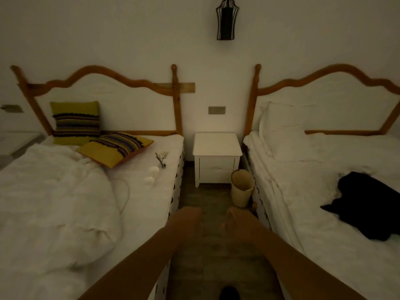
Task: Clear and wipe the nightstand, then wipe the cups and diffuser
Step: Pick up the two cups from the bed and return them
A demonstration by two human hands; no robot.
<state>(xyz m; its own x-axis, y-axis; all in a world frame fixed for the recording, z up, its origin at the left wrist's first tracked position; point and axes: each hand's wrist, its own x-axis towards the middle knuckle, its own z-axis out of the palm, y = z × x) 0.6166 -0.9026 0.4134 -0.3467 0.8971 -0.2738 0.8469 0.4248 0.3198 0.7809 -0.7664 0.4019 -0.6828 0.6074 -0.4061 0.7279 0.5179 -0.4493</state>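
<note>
It is dim in the room. My left hand (189, 215) and my right hand (232, 217) are both held out in front of me, low over the floor (201, 195) between two beds. They are near each other but not touching. My left hand looks loose with the fingers pointing away from me, and it holds nothing. My right hand is loose too, with the fingers a little bent, and it holds nothing.

The white nightstand (217, 146) stands against the wall between the beds, well ahead of my hands. The diffuser (161, 159) with its thin sticks stands on the left bed (65, 191), near the edge by the nightstand. Two white cups (154, 169) sit just in front of it on the sheet, close together. Two striped pillows (116, 148) lie further back on that bed.

A black cloth (368, 204) lies on the right bed (313, 169). A pale bin (241, 187) stands on the floor beside the nightstand, against the right bed. A black lamp (225, 18) hangs on the wall above.
</note>
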